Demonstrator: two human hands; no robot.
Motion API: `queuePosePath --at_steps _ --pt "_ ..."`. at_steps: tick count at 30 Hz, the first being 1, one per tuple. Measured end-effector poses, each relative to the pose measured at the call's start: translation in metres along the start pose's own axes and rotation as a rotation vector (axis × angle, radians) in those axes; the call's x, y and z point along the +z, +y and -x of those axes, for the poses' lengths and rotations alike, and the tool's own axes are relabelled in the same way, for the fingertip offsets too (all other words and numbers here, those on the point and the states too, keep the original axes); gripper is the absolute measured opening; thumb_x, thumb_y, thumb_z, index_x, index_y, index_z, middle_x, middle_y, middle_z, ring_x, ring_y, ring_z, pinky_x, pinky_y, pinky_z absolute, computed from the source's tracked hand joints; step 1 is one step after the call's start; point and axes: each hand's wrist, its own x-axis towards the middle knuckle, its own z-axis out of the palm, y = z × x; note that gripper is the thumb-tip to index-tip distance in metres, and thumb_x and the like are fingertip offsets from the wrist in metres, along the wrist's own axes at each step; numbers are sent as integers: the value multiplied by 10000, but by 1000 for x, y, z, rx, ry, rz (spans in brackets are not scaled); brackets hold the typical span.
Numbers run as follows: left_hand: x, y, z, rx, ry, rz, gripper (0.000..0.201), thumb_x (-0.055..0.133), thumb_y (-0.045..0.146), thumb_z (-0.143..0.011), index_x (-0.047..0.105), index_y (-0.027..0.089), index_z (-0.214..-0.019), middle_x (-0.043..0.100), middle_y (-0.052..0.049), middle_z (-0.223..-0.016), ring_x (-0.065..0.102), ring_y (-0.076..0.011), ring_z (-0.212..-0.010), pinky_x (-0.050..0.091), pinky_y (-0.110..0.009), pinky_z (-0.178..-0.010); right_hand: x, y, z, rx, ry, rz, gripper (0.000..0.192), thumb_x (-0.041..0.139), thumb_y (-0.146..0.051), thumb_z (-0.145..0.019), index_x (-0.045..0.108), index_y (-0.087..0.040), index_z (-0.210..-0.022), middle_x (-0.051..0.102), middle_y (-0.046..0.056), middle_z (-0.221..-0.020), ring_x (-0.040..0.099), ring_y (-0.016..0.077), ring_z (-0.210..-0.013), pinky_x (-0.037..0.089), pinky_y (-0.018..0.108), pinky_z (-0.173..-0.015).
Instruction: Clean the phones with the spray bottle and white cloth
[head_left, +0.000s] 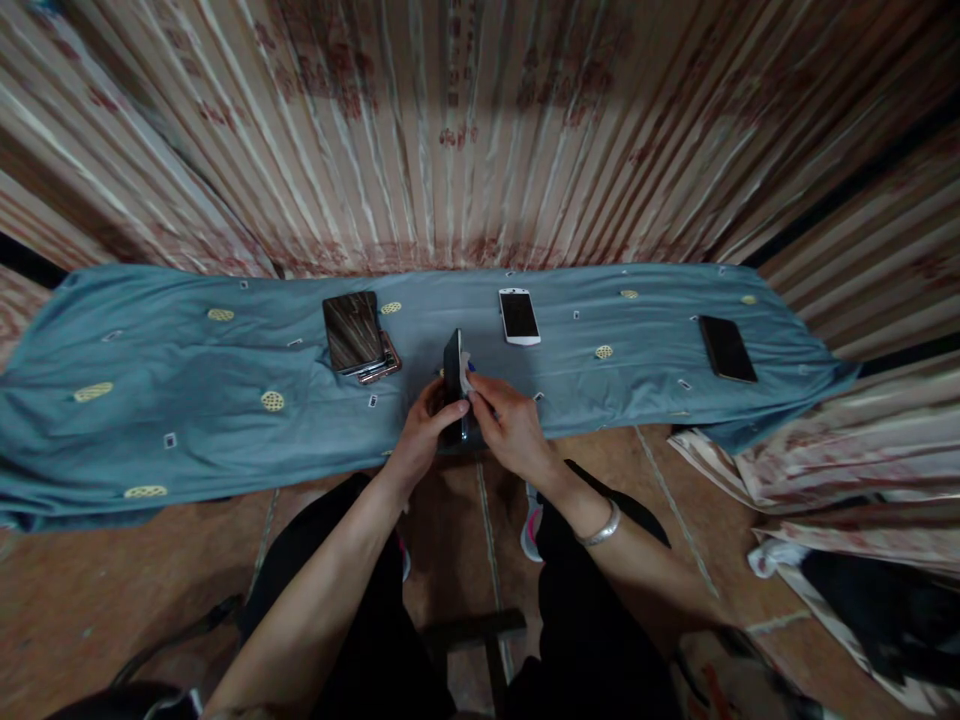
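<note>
A dark smartphone (453, 380) stands on its edge, tilted up, above the front of the cloth-covered bench. My left hand (424, 425) is closed around its lower part, with the thumb across the near end. My right hand (510, 420) pinches a small whitish wipe (466, 372), perhaps cloth or tissue, against the phone's right side. Something small and blue shows at the right fingertips, too small to name. The phone's right face is mostly turned from view.
A blue patterned cloth (225, 370) covers the long bench. On it lie a stack of phones (352, 332) to the left, a white phone (519, 316) behind my hands and a black phone (727, 348) far right. Curtains (480, 150) hang behind; my legs are below.
</note>
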Motion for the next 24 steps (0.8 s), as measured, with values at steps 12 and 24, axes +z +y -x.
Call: queuePosePath --at_steps 12,24 --pt "4 10 7 -29 -97 138 425 841 285 -640 740 165 -1035 760 -75 -1179 649 -268 -1214 452 -362 -1070 0 -7 2 -86 -4 53 387 448 -228 -1029 658 -269 -1352 687 93 -1347 639 241 -1247 526 451 -1084" --pt "15 7 17 -156 -187 214 347 830 329 -648 772 157 -943 760 -39 -868 690 -217 -922 499 -316 -856 -8 -5 -4 -81 60 75 365 444 -258 -1040 672 -226 -1324 687 112 -1349 647 232 -1229 532 433 -1084"
